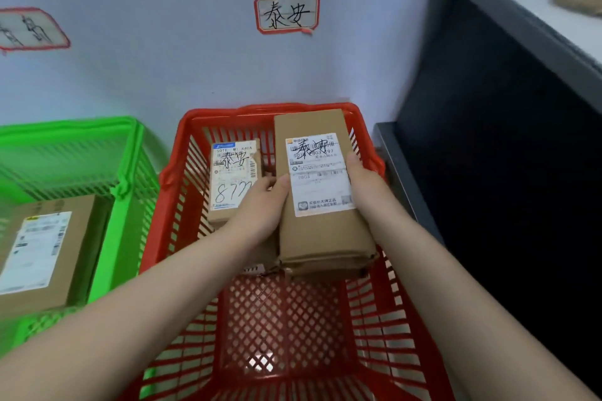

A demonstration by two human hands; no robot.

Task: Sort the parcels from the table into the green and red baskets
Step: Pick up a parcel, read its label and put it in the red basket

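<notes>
A long brown cardboard parcel with a white shipping label is held over the red basket. My left hand grips its left edge and my right hand grips its right edge. A smaller brown parcel with a handwritten label lies inside the red basket at the back left, partly behind my left hand. More cardboard shows under the held parcel. The green basket stands to the left and holds another labelled box.
Two red-framed handwritten signs hang on the pale wall, one above the red basket and one above the green basket. A dark cabinet side with a white top rises on the right, close to the red basket.
</notes>
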